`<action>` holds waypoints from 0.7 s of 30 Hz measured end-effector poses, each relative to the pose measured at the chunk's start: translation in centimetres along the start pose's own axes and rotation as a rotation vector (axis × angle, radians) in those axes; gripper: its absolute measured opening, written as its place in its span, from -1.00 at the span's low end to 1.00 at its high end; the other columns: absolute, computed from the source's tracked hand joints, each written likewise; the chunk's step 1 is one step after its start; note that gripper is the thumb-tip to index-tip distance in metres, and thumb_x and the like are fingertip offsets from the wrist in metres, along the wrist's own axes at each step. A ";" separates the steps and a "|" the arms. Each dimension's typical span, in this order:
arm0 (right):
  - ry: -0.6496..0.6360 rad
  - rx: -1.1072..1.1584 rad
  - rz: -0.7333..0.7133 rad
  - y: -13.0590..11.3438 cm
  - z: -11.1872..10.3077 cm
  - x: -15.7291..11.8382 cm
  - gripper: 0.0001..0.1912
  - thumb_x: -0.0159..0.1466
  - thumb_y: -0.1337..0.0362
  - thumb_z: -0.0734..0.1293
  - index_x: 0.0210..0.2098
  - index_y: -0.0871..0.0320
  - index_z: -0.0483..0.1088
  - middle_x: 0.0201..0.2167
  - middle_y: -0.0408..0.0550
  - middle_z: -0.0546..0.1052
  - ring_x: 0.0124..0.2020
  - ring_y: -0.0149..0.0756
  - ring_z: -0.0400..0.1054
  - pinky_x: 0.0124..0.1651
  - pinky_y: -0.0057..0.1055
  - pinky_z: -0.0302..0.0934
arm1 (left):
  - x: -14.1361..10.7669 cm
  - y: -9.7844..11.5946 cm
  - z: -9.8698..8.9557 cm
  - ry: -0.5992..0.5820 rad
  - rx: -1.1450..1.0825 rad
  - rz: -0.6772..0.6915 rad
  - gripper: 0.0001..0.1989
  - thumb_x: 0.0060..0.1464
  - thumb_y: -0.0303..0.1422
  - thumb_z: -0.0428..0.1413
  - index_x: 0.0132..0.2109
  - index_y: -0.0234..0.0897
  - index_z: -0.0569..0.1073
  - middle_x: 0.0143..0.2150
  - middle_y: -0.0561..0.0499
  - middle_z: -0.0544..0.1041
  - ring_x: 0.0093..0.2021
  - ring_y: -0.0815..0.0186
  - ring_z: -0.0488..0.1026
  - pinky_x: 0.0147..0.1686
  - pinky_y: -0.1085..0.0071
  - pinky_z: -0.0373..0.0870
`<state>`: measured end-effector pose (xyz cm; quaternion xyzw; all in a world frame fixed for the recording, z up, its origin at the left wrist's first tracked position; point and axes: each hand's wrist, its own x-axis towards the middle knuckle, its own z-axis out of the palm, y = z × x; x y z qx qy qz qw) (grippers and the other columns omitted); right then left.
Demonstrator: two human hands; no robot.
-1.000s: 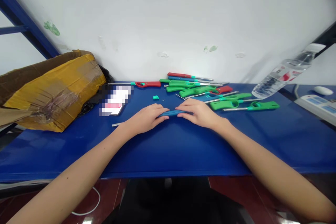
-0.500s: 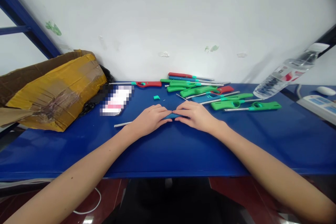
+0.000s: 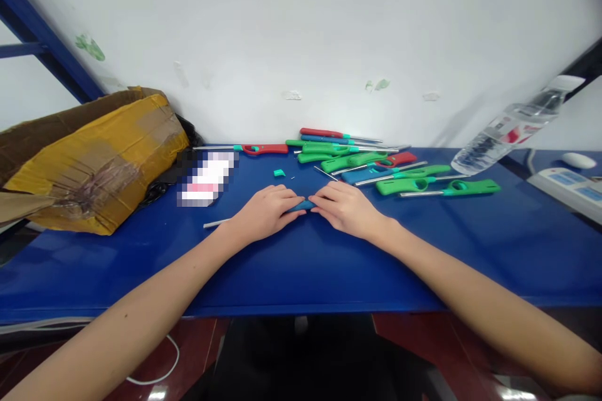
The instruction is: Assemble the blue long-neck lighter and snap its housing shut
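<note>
Both hands grip one blue long-necked lighter [image 3: 301, 205] low over the table, its metal tube pointing left. My left hand [image 3: 271, 213] is closed around the tube end and front of the handle. My right hand [image 3: 347, 210] pinches the handle's other end, covering it. Most of the lighter is hidden by fingers. Just beyond the hands lie a small turquoise plastic piece [image 3: 279, 173] and a thin metal rod [image 3: 325, 173]. Several green lighters [image 3: 402, 186], a red lighter [image 3: 322, 133] and blue ones lie in a loose heap behind my right hand.
Another red lighter [image 3: 266, 148] lies by the wall. A taped cardboard box [image 3: 98, 169] stands at left, beside a blurred-out phone-like object [image 3: 207, 180]. At right are a water bottle [image 3: 510, 128], a white device [image 3: 567, 191] and a white mouse [image 3: 578, 161] on the blue table [image 3: 305, 276].
Slightly more of the blue handle shows between my hands, and my right fingers have shifted a little along it. The whole view has moved slightly; the other things lie as before.
</note>
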<state>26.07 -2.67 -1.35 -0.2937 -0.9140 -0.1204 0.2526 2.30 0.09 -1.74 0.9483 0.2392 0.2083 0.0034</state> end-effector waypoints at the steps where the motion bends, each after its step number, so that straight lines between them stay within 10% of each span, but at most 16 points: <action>1: 0.009 0.016 0.002 0.1 0.1 0.0 -0.77 0.39 0.29 0.23 -0.15 0.19 0.53 -0.25 0.10 0.56 -0.27 -0.16 0.41 -0.17 -0.21 0.37 | 0.0 0.0 0.0 0.001 0.006 0.000 -0.70 0.35 -0.23 -0.02 0.00 -0.28 0.53 -0.11 -0.10 0.59 -0.15 0.20 0.50 -0.12 0.26 0.39; 21: 0.034 0.117 0.037 0.4 0.4 0.0 -0.78 0.36 0.27 0.30 -0.08 0.22 0.51 -0.22 0.05 0.56 -0.22 -0.24 0.42 -0.17 -0.33 0.36 | 0.1 0.2 -0.7 0.022 0.083 0.043 -0.70 0.36 -0.23 -0.02 -0.16 -0.28 0.55 -0.25 -0.02 0.60 -0.22 0.22 0.50 -0.21 0.29 0.32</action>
